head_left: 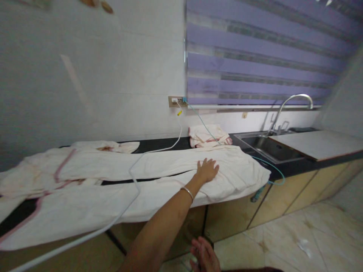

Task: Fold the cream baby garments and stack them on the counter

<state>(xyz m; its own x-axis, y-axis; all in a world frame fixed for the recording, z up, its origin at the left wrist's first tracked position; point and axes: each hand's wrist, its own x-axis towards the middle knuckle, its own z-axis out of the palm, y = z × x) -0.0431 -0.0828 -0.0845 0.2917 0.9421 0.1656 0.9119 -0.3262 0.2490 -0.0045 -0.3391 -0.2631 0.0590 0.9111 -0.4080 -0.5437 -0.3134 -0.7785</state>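
White trousers with pinkish trim lie stretched along the counter, legs to the left and the wider waist end to the right. My left hand, with a bangle on its wrist, rests palm down on their upper part, fingers spread on the creased fabric. Low in the view, in front of the counter, is my right hand; its fingers are slightly bent and nothing shows in them. A white cable runs across the trouser legs. Other crumpled white cloth with brownish stains lies at the left end.
A folded white cloth sits against the wall. Wall sockets hold two plugs; a thin teal cord hangs from one. To the right are a sink, a curved faucet and a white board partly covering the sink.
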